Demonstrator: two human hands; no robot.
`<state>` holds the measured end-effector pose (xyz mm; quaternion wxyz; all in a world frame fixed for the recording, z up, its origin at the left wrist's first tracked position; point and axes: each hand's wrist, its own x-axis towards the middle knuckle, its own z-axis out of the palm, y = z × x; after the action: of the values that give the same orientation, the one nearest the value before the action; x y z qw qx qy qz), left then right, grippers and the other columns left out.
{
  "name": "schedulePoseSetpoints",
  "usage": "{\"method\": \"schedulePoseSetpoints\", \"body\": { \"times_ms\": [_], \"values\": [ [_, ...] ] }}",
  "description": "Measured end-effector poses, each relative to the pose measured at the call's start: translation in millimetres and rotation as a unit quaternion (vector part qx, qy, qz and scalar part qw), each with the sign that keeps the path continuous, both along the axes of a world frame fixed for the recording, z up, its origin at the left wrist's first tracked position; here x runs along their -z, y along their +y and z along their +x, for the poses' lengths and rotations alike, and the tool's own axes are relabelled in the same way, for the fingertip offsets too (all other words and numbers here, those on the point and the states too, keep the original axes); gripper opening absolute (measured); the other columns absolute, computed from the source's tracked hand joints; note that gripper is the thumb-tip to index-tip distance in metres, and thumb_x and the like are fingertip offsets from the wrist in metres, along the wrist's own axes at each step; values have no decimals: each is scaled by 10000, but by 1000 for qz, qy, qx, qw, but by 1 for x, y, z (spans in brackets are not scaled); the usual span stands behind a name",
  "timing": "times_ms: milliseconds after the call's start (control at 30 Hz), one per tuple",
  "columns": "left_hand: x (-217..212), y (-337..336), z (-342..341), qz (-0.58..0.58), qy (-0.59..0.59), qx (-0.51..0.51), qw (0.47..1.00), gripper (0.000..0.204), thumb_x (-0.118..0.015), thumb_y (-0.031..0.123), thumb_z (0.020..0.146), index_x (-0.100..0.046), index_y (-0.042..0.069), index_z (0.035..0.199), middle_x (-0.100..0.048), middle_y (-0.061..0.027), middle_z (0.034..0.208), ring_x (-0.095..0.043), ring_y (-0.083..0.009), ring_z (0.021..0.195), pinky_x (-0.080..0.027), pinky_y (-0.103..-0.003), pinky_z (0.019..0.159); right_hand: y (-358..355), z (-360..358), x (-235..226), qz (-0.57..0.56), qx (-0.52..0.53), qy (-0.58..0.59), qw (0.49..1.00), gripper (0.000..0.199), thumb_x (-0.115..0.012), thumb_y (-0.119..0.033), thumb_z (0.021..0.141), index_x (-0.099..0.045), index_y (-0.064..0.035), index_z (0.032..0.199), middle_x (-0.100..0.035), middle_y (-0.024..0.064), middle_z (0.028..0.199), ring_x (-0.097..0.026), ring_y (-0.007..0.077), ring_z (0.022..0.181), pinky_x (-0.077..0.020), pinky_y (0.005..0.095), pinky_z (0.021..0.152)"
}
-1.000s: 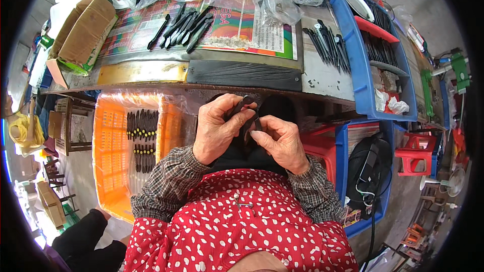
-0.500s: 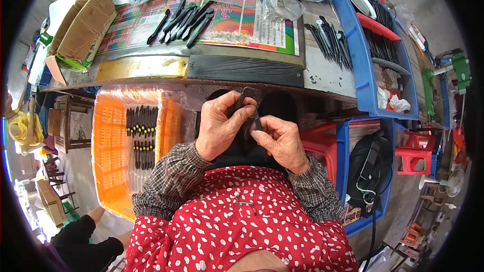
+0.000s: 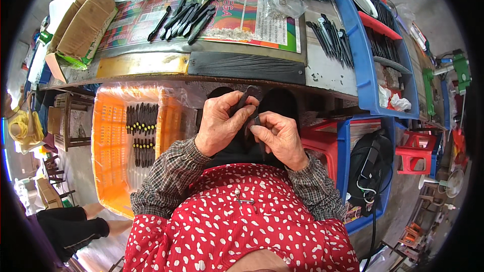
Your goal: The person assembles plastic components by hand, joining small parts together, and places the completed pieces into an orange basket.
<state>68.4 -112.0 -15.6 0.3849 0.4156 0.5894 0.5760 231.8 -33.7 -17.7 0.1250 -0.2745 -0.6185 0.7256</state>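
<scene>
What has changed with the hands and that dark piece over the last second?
Very little. The left hand keeps its grip on the narrow dark piece, which now sticks up a bit more toward the table edge. The right hand still pinches at its lower end. The orange crate with black pieces and the loose black pieces on the table have not moved.

The person wears a red apron [image 3: 242, 226] dotted with small white spots. Under it, both arms carry long plaid sleeves [image 3: 169, 176] in brown and grey checks, cuffs ending at the wrists. A small metal pin [image 3: 241, 197] sits on the chest.
</scene>
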Motion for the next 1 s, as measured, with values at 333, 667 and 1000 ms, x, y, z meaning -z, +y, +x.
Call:
{"method": "schedulePoseSetpoints", "body": {
  "times_ms": [333,667,1000],
  "values": [
    [7,-5,1,-20,-13,-43,999,95,-651,32,851,-673,-17,930,-635,-19,688,-535,-23,615,-436,-204,527,-11,-4,8,40,34,11,999,181,-637,-107,904,-605,43,999,-585,-10,777,-519,20,670,-436,188,556],
    [9,-6,-1,-46,0,-35,998,111,-643,56,862,-688,-23,926,-601,-9,641,-501,-7,579,-396,-200,480,-12,-4,13,-4,34,23,999,147,-631,-111,906,-617,19,973,-579,-5,702,-462,9,508,-356,166,422],
    [9,-8,1,-46,-20,-45,998,124,-640,67,871,-683,-26,941,-602,15,658,-481,3,581,-382,-190,478,-12,-4,11,-6,24,17,1000,143,-632,-108,904,-619,13,977,-575,-11,710,-463,7,509,-359,164,426]
  ]
}}
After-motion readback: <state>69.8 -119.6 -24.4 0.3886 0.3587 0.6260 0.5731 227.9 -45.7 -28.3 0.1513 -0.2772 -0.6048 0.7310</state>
